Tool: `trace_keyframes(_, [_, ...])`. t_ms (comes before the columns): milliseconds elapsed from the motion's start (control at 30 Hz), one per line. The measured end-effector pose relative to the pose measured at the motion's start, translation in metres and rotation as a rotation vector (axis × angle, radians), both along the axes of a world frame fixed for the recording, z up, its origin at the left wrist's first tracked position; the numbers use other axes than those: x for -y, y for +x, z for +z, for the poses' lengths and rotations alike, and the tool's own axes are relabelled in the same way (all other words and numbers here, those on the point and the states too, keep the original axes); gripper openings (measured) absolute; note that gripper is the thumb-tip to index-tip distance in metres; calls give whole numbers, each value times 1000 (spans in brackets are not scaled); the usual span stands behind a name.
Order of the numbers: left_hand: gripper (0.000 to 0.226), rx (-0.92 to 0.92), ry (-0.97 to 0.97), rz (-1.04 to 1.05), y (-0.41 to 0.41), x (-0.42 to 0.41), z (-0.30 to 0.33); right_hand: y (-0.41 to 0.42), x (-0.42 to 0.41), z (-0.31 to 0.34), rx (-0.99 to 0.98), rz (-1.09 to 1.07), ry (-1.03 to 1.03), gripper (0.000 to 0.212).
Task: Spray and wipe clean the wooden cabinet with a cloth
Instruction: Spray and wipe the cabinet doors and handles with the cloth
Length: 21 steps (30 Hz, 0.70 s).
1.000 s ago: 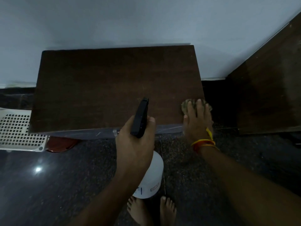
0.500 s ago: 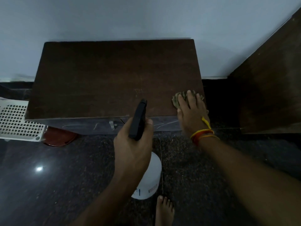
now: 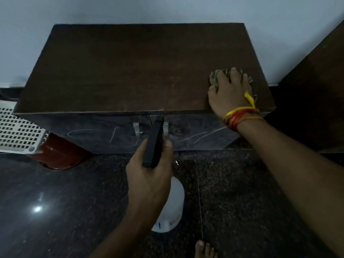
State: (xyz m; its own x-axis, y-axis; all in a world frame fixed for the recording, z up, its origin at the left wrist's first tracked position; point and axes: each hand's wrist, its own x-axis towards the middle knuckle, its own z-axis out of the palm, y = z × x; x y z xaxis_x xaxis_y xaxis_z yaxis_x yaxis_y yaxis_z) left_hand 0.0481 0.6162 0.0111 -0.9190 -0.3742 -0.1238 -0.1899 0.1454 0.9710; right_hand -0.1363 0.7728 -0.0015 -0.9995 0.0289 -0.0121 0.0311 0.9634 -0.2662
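A low dark wooden cabinet [image 3: 130, 71] stands against the white wall, seen from above. Its front shows two doors with metal handles and faint white scratches. My right hand [image 3: 228, 94] presses a crumpled greenish cloth [image 3: 217, 76] flat on the top near the front right corner; red and yellow threads circle that wrist. In front of the cabinet doors my left hand [image 3: 149, 177] grips a spray bottle with a black trigger head [image 3: 153, 144] and a white body [image 3: 170, 207], nozzle pointing at the cabinet.
A white perforated plastic panel [image 3: 16, 129] and a reddish-brown bowl-like object [image 3: 55, 155] sit at the cabinet's left. A taller dark wooden unit [image 3: 316, 101] stands at the right. The floor is dark polished stone [image 3: 55, 211]. My bare toes [image 3: 204, 248] show at the bottom.
My right hand has slid the cloth away from the front edge, farther onto the top. The spray bottle in my left hand has dropped lower, from over the top to in front of the doors.
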Motion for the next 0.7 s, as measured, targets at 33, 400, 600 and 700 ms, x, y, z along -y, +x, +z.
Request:
trace_keyframes(33, [19,-13,-1,0,2,4,-10,-2,6,-1,-19,26,5,52])
trace_keyframes(400, [34,-239,-22,19,27,66,-100,7,62,1,-351,226,144,37])
trace_keyframes(600, [18,-316,-40,2,38,98,-120,26,84,1,-376,206,112,34])
trace_keyframes(700, [18,-332,-31,31,47,110,-121,39,95,1,-380,187,41,30])
